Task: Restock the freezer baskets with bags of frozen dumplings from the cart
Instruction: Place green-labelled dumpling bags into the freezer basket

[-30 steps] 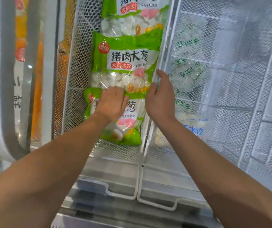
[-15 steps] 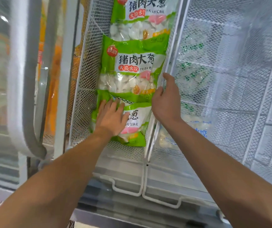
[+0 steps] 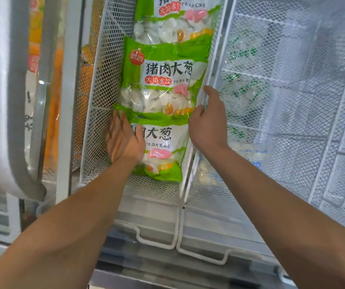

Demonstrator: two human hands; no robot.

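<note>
Head view: I'm seeing my left hand [image 3: 123,140] lying flat, fingers straight, on the nearest dumpling bag [image 3: 163,151]; right hand [image 3: 207,124] curling around the basket divider [image 3: 188,163]. Bags are overlapping lengthwise, tops pointing away, in the left basket [image 3: 96,101].

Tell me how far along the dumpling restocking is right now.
Done: three green dumpling bags lie overlapped in the left basket. In hand: the left hand presses the nearest bag while the right hand touches the divider. Left: the right basket looks mostly unfilled.
</note>
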